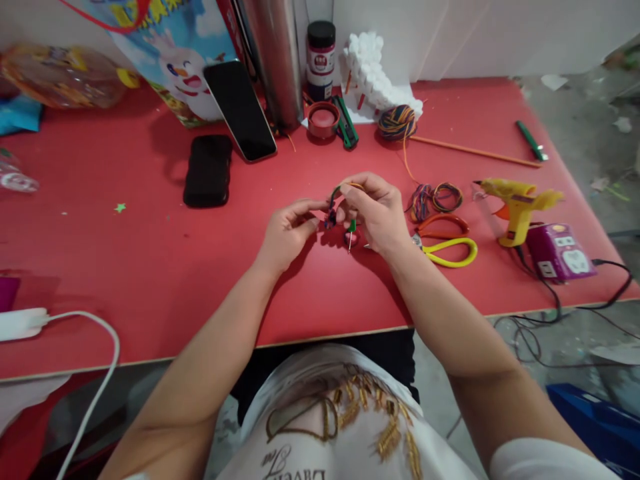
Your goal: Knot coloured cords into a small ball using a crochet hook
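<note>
A small loop of multicolored yarn is held between my two hands above the red table. My left hand is closed, its thumb and fingertips pinching the dark, bunched lower end of the yarn. Fingers of my right hand are closed round the upper part of the loop. Just below the right hand a small tool with a green handle and thin metal tip shows; whether the hand holds it or it lies on the table, I cannot tell. Scissors with yellow and orange handles lie partly behind the right wrist.
Coiled yarn and a yarn ball lie right of the hands. A yellow glue gun stands by a purple power socket. Two phones, one a black phone, a steel flask and a green cutter sit farther back.
</note>
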A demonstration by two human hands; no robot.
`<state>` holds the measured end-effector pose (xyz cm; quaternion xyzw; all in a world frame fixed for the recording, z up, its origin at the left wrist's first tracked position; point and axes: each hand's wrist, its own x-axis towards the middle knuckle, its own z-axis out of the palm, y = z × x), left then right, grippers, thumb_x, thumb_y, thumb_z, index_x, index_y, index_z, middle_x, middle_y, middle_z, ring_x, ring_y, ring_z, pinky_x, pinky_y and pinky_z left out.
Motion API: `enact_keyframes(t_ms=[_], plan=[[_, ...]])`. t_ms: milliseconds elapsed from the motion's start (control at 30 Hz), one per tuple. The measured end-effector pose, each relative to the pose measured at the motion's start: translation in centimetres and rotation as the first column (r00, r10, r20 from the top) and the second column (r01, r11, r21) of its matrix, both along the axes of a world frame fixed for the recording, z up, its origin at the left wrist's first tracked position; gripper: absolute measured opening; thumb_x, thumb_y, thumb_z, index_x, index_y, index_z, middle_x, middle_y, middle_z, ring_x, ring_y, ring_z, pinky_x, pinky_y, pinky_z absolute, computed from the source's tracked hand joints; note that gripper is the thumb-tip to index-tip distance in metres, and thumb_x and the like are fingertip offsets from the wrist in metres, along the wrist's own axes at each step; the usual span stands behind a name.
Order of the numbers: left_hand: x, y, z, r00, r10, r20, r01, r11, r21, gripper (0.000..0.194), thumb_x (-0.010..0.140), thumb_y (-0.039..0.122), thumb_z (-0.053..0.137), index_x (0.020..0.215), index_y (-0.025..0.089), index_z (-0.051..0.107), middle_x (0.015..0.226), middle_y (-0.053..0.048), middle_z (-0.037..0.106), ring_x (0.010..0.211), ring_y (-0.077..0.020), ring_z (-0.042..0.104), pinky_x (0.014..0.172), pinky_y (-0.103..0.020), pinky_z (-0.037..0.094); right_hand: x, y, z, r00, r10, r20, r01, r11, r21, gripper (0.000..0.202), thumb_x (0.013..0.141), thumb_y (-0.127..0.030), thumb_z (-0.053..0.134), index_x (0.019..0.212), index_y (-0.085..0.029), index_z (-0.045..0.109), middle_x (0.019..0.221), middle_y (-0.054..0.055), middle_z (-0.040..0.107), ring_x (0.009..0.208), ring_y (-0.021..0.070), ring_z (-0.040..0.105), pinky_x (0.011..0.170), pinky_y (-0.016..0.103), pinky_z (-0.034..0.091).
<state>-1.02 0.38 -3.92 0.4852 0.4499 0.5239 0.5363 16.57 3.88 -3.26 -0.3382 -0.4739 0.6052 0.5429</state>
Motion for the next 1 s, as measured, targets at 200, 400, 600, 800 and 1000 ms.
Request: enact_keyframes(t_ms=[200, 400, 600, 800, 1000], plan=[[0.6, -0.1, -0.6, 0.979, -0.105, 0.176, 0.132, 0.980, -0.146, 0.040, 0.076, 0.029, 0.091, 0.112, 0.020, 0.078, 0.086, -0.005, 0.078, 0.065, -0.0164, 0.070, 0.056, -0.028, 0.057, 0.1, 0.0, 0.7, 0.975, 0.087, -0.207, -0.116, 0.984, -0.136, 0.028, 0.077, -0.039, 0.092, 0.086, -0.021, 0.073, 0.079, -0.001, 0.079, 0.067, 0.0130, 0.076, 0.062, 0.023, 0.061], [0.5, -0.1, -0.1, 0.983, -0.029, 0.183, 0.055, 0.988, -0.141, 0.033, 0.071, 0.027, 0.095, 0.094, 0.018, 0.074, 0.082, -0.002, 0.075, 0.063, -0.0119, 0.068, 0.058, -0.025, 0.059, 0.2, -0.5, 0.7, 1.000, -0.022, 0.015, 0.023, 0.997, -0.070, 0.017, 0.086, -0.037, 0.082, 0.084, -0.020, 0.080, 0.062, -0.003, 0.070, 0.054, 0.0079, 0.058, 0.053, 0.021, 0.044], [0.2, 0.0, 0.0, 0.993, 0.035, 0.109, -0.026, 0.996, -0.080, 0.027, 0.074, 0.029, 0.092, 0.094, 0.018, 0.077, 0.080, -0.003, 0.076, 0.064, -0.0140, 0.069, 0.056, -0.025, 0.057, 0.0, -0.6, 0.3, 0.977, -0.058, 0.204, 0.071, 0.996, -0.058, 0.015, 0.081, -0.033, 0.081, 0.081, -0.018, 0.079, 0.061, -0.005, 0.063, 0.053, 0.0071, 0.047, 0.055, 0.025, 0.039], [-0.2, 0.0, -0.2, 0.997, 0.068, -0.026, -0.067, 0.998, 0.021, 0.022, 0.076, 0.025, 0.091, 0.093, 0.019, 0.078, 0.089, -0.004, 0.077, 0.079, -0.0152, 0.072, 0.076, -0.029, 0.060, 0.3, -0.6, 0.8, 0.975, 0.073, 0.209, -0.050, 0.993, -0.111, 0.015, 0.077, -0.031, 0.079, 0.076, -0.017, 0.077, 0.062, -0.003, 0.065, 0.054, 0.0086, 0.052, 0.055, 0.025, 0.043], [-0.3, -0.5, -0.4, 0.987, 0.100, -0.127, -0.086, 0.990, 0.112, 0.020, 0.087, 0.023, 0.084, 0.107, 0.021, 0.080, 0.108, -0.007, 0.081, 0.099, -0.0179, 0.075, 0.096, -0.033, 0.059, 0.6, -0.6, 0.9, 0.942, 0.080, 0.326, -0.074, 0.997, -0.030, 0.015, 0.079, -0.034, 0.082, 0.080, -0.019, 0.080, 0.077, 0.001, 0.071, 0.066, 0.0135, 0.064, 0.062, 0.028, 0.051]])
